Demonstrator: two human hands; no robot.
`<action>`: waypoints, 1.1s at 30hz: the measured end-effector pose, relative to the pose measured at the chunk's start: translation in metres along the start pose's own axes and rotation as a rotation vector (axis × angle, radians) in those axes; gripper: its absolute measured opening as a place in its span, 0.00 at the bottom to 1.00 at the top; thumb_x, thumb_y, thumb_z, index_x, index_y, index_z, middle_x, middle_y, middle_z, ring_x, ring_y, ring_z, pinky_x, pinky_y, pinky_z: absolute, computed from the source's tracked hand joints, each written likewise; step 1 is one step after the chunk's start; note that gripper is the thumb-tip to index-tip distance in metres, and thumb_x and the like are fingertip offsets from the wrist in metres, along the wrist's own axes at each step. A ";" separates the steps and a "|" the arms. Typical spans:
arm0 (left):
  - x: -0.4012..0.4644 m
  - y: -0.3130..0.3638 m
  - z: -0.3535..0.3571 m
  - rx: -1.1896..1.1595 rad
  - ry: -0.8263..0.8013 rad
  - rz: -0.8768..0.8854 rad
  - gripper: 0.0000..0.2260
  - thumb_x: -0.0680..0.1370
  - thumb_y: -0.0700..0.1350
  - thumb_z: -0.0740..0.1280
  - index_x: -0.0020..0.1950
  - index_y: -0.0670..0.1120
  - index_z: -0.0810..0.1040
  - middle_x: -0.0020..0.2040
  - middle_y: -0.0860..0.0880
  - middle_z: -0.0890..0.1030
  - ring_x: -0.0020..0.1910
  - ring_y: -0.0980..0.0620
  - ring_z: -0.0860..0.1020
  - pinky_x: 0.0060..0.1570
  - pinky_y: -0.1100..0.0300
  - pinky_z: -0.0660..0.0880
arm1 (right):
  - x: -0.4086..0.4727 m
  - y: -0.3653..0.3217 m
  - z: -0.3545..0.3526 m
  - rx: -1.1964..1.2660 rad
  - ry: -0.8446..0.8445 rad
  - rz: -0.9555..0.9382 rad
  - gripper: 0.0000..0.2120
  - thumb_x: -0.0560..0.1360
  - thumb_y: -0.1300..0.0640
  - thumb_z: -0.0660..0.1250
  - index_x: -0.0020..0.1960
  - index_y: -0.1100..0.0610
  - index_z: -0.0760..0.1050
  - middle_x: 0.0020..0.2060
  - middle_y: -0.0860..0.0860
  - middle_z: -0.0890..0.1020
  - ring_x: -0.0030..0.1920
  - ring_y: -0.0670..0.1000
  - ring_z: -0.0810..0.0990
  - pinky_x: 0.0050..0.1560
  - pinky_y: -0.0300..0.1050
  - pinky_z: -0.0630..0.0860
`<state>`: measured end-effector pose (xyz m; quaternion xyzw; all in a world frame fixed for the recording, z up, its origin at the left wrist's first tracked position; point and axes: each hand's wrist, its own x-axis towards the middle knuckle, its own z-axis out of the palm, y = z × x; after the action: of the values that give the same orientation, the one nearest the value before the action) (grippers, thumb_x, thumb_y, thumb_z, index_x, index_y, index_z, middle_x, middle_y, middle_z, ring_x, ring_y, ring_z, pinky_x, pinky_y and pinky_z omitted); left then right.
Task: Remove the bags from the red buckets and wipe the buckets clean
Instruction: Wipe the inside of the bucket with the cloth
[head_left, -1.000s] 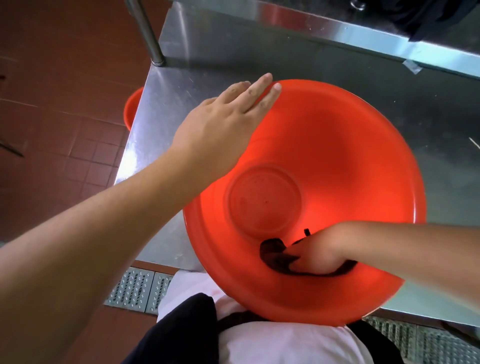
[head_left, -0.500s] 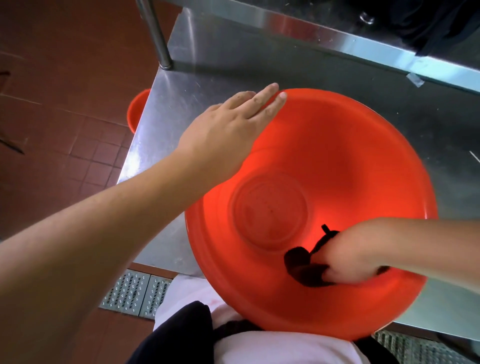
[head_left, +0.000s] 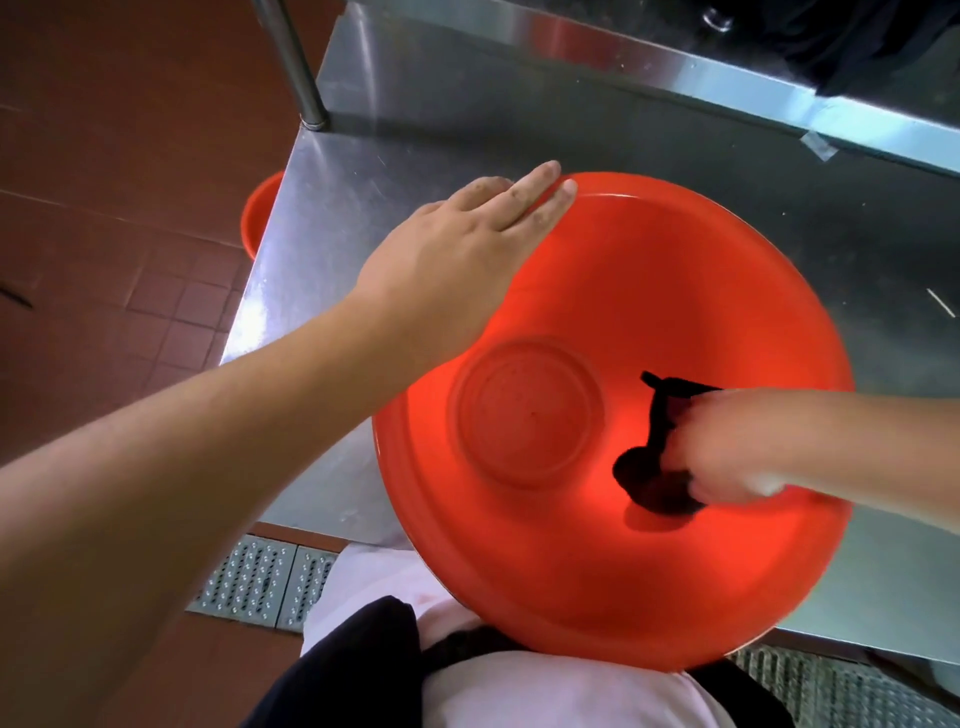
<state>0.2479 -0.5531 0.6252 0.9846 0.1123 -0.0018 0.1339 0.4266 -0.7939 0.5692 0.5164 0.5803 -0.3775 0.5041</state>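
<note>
A large red bucket (head_left: 675, 291) stands on the steel table, tipped toward me with its near rim over the table edge against my body. My left hand (head_left: 462, 249) lies flat with straight fingers on the bucket's far left rim. Inside the bucket, right of the round bottom, my right hand (head_left: 722, 457) grips a black cloth (head_left: 649, 478) and presses it against the inner wall. No bag is visible in this bucket.
The steel table (head_left: 363, 208) has a raised shelf edge (head_left: 727, 78) at the back and a post (head_left: 296, 62) at its left corner. A second red bucket (head_left: 260, 213) sits on the tiled floor left of the table. Floor drain grates (head_left: 260, 582) lie below.
My right hand has dragged the black cloth along the inner wall from the near side round to the right. My left hand has stayed on the rim.
</note>
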 end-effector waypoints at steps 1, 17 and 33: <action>0.000 0.002 -0.001 0.013 -0.014 -0.019 0.38 0.74 0.37 0.46 0.86 0.50 0.52 0.86 0.52 0.54 0.79 0.46 0.63 0.66 0.50 0.72 | 0.010 -0.009 -0.006 -0.077 -0.030 -0.011 0.20 0.81 0.44 0.55 0.69 0.48 0.74 0.65 0.50 0.80 0.64 0.56 0.76 0.57 0.49 0.66; 0.044 -0.028 -0.009 0.126 -0.107 0.196 0.43 0.73 0.29 0.52 0.86 0.55 0.50 0.86 0.56 0.51 0.82 0.47 0.60 0.73 0.47 0.70 | 0.055 -0.070 -0.042 0.449 -0.009 0.039 0.16 0.81 0.54 0.65 0.67 0.56 0.77 0.64 0.56 0.80 0.65 0.59 0.78 0.46 0.46 0.74; 0.054 -0.021 -0.009 0.285 -0.077 0.377 0.39 0.78 0.32 0.54 0.86 0.54 0.45 0.87 0.53 0.46 0.85 0.51 0.49 0.81 0.53 0.56 | 0.062 -0.135 -0.073 0.678 -0.250 -0.081 0.20 0.86 0.52 0.53 0.41 0.60 0.74 0.32 0.57 0.76 0.35 0.58 0.76 0.41 0.47 0.74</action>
<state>0.2953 -0.5187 0.6266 0.9963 -0.0799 -0.0299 -0.0043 0.2825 -0.7347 0.5128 0.5807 0.3762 -0.6283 0.3557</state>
